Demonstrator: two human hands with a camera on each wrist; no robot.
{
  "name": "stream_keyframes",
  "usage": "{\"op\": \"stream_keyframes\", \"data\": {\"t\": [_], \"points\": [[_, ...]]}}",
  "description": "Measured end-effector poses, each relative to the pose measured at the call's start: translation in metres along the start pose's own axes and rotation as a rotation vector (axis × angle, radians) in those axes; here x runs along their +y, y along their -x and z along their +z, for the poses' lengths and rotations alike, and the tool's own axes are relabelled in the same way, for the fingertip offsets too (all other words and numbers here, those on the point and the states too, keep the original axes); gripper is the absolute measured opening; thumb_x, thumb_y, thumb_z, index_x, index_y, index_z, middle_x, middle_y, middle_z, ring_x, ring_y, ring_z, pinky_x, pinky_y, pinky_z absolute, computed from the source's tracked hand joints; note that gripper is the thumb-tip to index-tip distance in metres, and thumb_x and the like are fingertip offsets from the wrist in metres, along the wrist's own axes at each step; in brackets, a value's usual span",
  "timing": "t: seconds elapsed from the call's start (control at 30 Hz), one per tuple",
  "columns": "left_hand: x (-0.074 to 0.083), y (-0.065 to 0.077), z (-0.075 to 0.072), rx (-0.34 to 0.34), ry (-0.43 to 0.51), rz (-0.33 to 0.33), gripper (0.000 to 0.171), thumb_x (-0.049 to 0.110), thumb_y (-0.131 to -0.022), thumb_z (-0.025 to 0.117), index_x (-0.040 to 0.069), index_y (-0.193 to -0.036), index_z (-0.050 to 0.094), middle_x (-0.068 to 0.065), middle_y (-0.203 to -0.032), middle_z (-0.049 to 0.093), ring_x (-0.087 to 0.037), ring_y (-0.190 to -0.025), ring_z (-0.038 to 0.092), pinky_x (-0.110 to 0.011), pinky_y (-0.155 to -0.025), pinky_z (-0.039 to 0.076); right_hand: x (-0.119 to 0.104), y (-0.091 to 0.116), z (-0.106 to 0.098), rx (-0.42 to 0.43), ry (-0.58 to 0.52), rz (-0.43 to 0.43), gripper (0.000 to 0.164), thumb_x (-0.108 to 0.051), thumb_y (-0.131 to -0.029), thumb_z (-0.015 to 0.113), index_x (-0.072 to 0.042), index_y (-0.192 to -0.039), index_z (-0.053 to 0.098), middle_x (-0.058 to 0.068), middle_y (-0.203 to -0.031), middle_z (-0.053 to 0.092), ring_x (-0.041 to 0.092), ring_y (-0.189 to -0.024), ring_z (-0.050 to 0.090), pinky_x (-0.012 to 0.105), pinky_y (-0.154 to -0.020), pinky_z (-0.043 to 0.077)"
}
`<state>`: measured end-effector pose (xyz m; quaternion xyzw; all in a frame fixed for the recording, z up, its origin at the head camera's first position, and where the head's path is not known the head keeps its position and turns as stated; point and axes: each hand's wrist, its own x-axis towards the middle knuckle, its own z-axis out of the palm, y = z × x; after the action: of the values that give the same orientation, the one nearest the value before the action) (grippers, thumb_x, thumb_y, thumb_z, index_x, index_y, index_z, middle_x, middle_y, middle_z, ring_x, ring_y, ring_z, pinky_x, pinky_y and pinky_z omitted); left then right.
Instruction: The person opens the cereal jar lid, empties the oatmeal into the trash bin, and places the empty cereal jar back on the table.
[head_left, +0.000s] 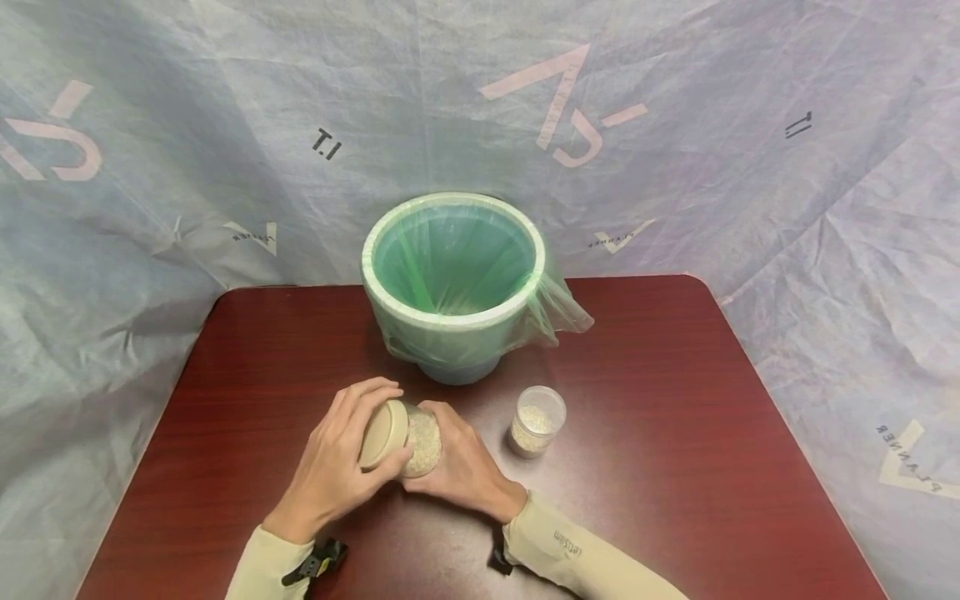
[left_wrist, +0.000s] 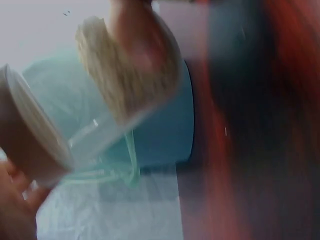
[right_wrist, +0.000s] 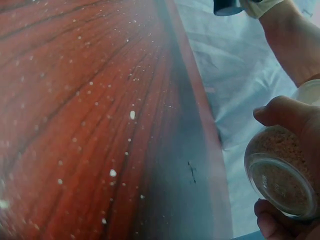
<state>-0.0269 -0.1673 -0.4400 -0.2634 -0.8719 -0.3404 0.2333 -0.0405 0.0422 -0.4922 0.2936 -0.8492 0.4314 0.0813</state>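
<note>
My right hand (head_left: 465, 467) grips a clear jar (head_left: 425, 446) partly filled with pale, coarse grains. The jar is tilted, and its round base (right_wrist: 281, 186) faces the right wrist camera. My left hand (head_left: 333, 467) holds the beige round lid (head_left: 385, 435) at the jar's mouth, fingers over the far side and thumb on the near side. Blur in the left wrist view hides whether the lid (left_wrist: 32, 127) touches the rim. A second clear jar (head_left: 537, 417), holding pale flakes, stands on the table to the right of my right hand.
Beyond both hands stands a bin (head_left: 453, 321) lined with a thin green bag (head_left: 558, 308), which bunches out at the right. The dark red table (head_left: 660, 400) shows pale specks in the right wrist view. Grey printed cloth (head_left: 420, 100) hangs behind and at both sides.
</note>
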Motion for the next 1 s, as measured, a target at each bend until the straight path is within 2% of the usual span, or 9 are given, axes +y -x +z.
{"op": "stream_keyframes", "data": {"t": [0.1,0.2,0.37,0.5,0.6,0.67,0.8,1.0], "points": [[-0.007,0.0,-0.004,-0.033,0.028,0.093,0.067,0.052,-0.092,0.074,0.012,-0.145,0.062,-0.005,-0.146,0.06,-0.024,-0.129,0.058,-0.03,-0.106,0.044,0.0,-0.001,-0.003,-0.013,-0.015,0.009,0.092,-0.024,-0.064,0.1,0.0,-0.14,0.053,0.008,-0.128,0.066,0.017,-0.109,0.067,0.029,-0.094,0.059],[-0.012,-0.001,-0.007,-0.03,0.043,0.155,0.068,0.055,-0.094,0.073,0.009,-0.144,0.063,-0.008,-0.145,0.061,-0.026,-0.128,0.059,-0.023,-0.111,0.039,-0.001,-0.002,-0.005,-0.03,-0.037,0.02,0.091,-0.024,-0.065,0.099,-0.002,-0.14,0.053,0.007,-0.128,0.066,0.016,-0.107,0.067,0.027,-0.092,0.059],[-0.016,-0.003,-0.009,0.004,0.044,0.225,0.067,0.058,-0.095,0.069,0.008,-0.14,0.066,-0.011,-0.139,0.064,-0.027,-0.123,0.061,-0.022,-0.112,0.038,-0.002,-0.001,-0.007,-0.077,-0.059,0.033,0.092,-0.028,-0.066,0.1,-0.005,-0.141,0.054,0.006,-0.128,0.067,0.014,-0.106,0.066,0.026,-0.091,0.058],[-0.017,-0.006,-0.008,0.036,0.014,0.278,0.063,0.06,-0.098,0.064,0.008,-0.134,0.071,-0.01,-0.129,0.066,-0.026,-0.114,0.063,-0.032,-0.098,0.049,-0.003,-0.002,-0.008,-0.097,-0.071,0.025,0.09,-0.029,-0.067,0.1,-0.007,-0.141,0.054,0.004,-0.127,0.067,0.013,-0.107,0.066,0.026,-0.092,0.057],[-0.018,-0.008,-0.006,0.072,0.02,0.32,0.06,0.059,-0.098,0.065,0.007,-0.128,0.073,-0.011,-0.122,0.067,-0.026,-0.107,0.063,-0.041,-0.086,0.052,-0.004,-0.003,-0.009,-0.102,-0.076,0.009,0.089,-0.029,-0.068,0.1,-0.007,-0.141,0.053,0.003,-0.128,0.067,0.013,-0.108,0.066,0.025,-0.092,0.057],[-0.019,-0.009,-0.004,0.096,0.038,0.341,0.058,0.056,-0.097,0.067,0.005,-0.124,0.074,-0.012,-0.119,0.067,-0.027,-0.104,0.063,-0.041,-0.082,0.052,-0.005,-0.004,-0.009,-0.104,-0.078,0.001,0.09,-0.029,-0.067,0.1,-0.007,-0.141,0.054,0.003,-0.128,0.066,0.013,-0.108,0.066,0.025,-0.093,0.057],[-0.019,-0.01,-0.001,0.129,0.051,0.34,0.055,0.053,-0.097,0.067,0.004,-0.12,0.074,-0.012,-0.117,0.068,-0.027,-0.101,0.063,-0.04,-0.08,0.052,-0.005,-0.004,-0.008,-0.101,-0.08,-0.007,0.09,-0.028,-0.067,0.101,-0.007,-0.14,0.053,0.004,-0.129,0.066,0.013,-0.109,0.066,0.024,-0.093,0.056],[-0.015,-0.007,0.001,0.166,0.03,0.263,0.053,0.053,-0.098,0.064,0.005,-0.118,0.075,-0.012,-0.115,0.068,-0.027,-0.099,0.062,-0.039,-0.08,0.051,-0.005,-0.005,-0.006,-0.092,-0.071,0.003,0.093,-0.028,-0.066,0.102,-0.006,-0.141,0.052,0.006,-0.13,0.066,0.014,-0.108,0.066,0.024,-0.092,0.057]]}}
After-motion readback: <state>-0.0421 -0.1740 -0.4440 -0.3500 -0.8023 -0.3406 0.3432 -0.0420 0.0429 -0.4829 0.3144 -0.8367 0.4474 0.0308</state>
